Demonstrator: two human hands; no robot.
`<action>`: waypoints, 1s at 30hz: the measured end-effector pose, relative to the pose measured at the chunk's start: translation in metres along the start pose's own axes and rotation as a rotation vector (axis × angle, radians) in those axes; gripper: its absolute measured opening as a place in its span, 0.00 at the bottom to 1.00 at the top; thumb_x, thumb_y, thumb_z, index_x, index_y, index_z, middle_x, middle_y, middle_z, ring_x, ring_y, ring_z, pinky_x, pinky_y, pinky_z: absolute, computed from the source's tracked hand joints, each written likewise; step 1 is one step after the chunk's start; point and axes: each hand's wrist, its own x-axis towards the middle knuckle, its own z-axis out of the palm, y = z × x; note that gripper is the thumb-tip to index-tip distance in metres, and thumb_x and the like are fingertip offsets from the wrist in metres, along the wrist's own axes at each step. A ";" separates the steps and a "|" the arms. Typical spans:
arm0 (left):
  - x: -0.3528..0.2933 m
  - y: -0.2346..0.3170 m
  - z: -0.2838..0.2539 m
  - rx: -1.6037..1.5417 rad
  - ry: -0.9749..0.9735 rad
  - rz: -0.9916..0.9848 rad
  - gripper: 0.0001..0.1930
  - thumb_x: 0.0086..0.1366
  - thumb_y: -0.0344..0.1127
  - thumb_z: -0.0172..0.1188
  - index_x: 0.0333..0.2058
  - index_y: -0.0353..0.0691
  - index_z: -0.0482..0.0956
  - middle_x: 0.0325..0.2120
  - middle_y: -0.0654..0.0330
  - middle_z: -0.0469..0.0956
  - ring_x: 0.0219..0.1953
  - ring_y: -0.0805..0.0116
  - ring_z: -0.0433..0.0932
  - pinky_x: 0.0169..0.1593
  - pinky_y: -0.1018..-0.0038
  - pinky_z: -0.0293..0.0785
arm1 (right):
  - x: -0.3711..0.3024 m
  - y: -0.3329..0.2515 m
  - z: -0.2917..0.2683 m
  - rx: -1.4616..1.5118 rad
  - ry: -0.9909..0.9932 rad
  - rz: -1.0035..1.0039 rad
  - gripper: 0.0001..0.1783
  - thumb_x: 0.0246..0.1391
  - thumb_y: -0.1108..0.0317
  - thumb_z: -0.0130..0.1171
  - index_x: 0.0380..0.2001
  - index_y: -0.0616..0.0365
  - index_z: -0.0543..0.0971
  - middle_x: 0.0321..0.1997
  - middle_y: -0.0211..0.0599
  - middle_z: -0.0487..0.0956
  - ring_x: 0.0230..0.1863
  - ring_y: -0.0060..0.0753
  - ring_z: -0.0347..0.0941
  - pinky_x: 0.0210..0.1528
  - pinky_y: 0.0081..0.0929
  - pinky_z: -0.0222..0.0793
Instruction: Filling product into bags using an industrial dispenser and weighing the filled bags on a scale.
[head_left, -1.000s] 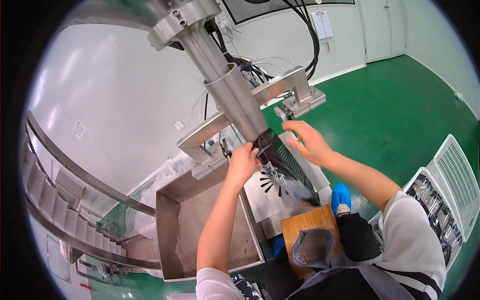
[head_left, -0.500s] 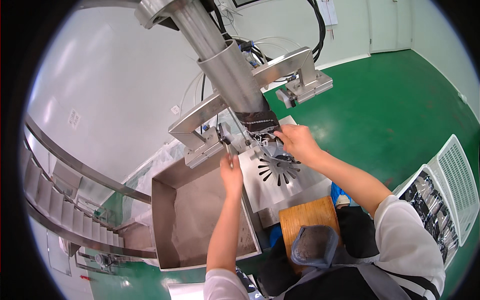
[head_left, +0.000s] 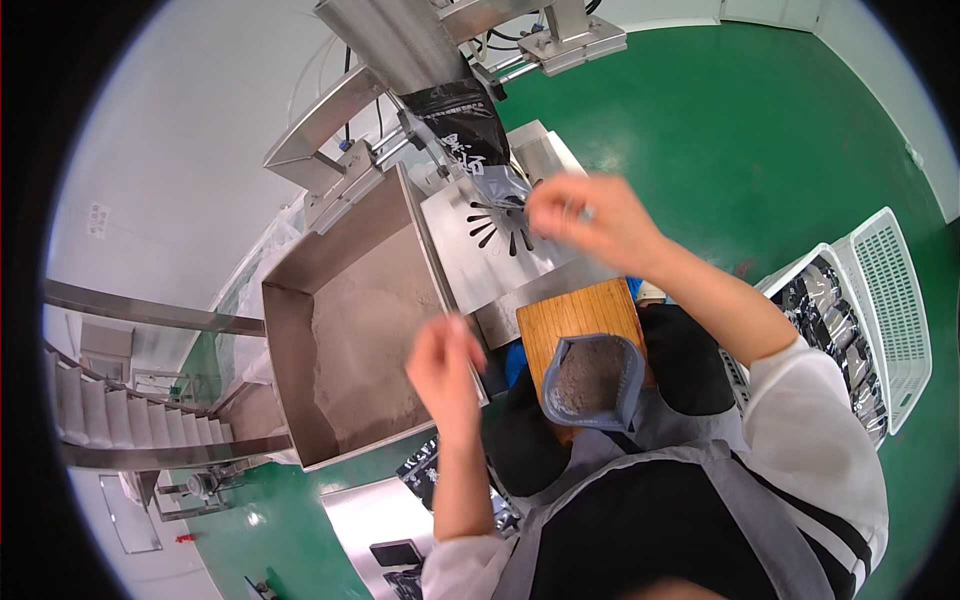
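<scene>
- The right hand is raised in front of the metal filling spout, just beside the black pouch that hangs under the spout's mouth.
- Its fingers are curled and bunched together; motion blur hides whether they pinch the pouch's lower edge or anything else, so I cannot tell what they hold.
- The left hand hovers over the right rim of the steel hopper tray, fingers loosely spread and holding nothing that shows.
- The tray holds a bed of grey-brown powder, heaped toward its lower part.
- An open grey pouch stands on the wooden board right in front of the person, its mouth wide and grey-brown powder showing inside; it looks filled but not yet sealed.
- The black pouch is at the spout, so it seems to be at the filling stage; how much is in it cannot be seen.
- To the person's right, a white crate holds rows of dark packed pouches, which reads as finished work.
- By my judgement the job is mid-cycle: one pouch filled and open, one at the spout, several packed.
</scene>
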 end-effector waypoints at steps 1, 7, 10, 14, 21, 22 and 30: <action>-0.042 0.015 -0.008 0.005 -0.047 0.017 0.07 0.62 0.32 0.56 0.32 0.32 0.76 0.14 0.67 0.70 0.15 0.81 0.65 0.20 0.81 0.62 | -0.013 -0.015 0.004 0.200 -0.290 0.022 0.13 0.51 0.65 0.60 0.39 0.59 0.77 0.30 0.37 0.80 0.32 0.30 0.76 0.34 0.29 0.70; -0.139 0.066 0.030 0.716 -0.451 0.331 0.20 0.50 0.43 0.69 0.36 0.36 0.77 0.10 0.61 0.71 0.13 0.62 0.72 0.19 0.71 0.67 | -0.031 -0.022 0.046 0.079 -1.124 -0.075 0.17 0.42 0.69 0.65 0.40 0.56 0.81 0.37 0.38 0.81 0.37 0.31 0.75 0.36 0.30 0.69; -0.154 0.055 0.038 0.813 -0.383 0.352 0.19 0.50 0.45 0.68 0.32 0.35 0.75 0.13 0.59 0.70 0.16 0.60 0.73 0.20 0.69 0.68 | -0.040 -0.018 0.051 0.093 -1.014 0.024 0.10 0.45 0.67 0.64 0.34 0.56 0.83 0.34 0.39 0.81 0.34 0.32 0.76 0.34 0.29 0.68; -0.166 0.052 0.037 0.906 -0.300 0.352 0.16 0.48 0.40 0.70 0.30 0.35 0.76 0.23 0.54 0.72 0.24 0.56 0.74 0.26 0.67 0.70 | -0.064 -0.027 0.028 0.051 -0.822 0.052 0.09 0.49 0.64 0.61 0.30 0.58 0.83 0.29 0.37 0.82 0.32 0.31 0.77 0.33 0.29 0.69; -0.171 -0.016 0.032 0.317 0.142 0.493 0.15 0.48 0.26 0.68 0.36 0.36 0.77 0.45 0.52 0.70 0.40 0.59 0.75 0.41 0.69 0.73 | -0.147 -0.009 0.007 0.817 -0.429 0.604 0.14 0.53 0.73 0.57 0.45 0.61 0.77 0.39 0.30 0.80 0.40 0.19 0.72 0.45 0.20 0.66; -0.174 -0.021 0.041 0.038 0.221 0.323 0.14 0.51 0.25 0.65 0.38 0.35 0.77 0.44 0.52 0.71 0.41 0.61 0.75 0.43 0.71 0.71 | -0.150 -0.012 0.004 0.819 -0.429 0.605 0.14 0.53 0.73 0.57 0.45 0.61 0.77 0.39 0.30 0.80 0.40 0.19 0.72 0.45 0.20 0.66; -0.178 -0.090 0.032 -0.034 0.126 0.048 0.08 0.64 0.24 0.53 0.38 0.29 0.79 0.37 0.58 0.79 0.39 0.76 0.74 0.44 0.81 0.67 | -0.178 -0.004 0.019 0.395 -0.319 0.296 0.06 0.53 0.73 0.59 0.31 0.65 0.79 0.29 0.22 0.75 0.32 0.17 0.67 0.38 0.19 0.62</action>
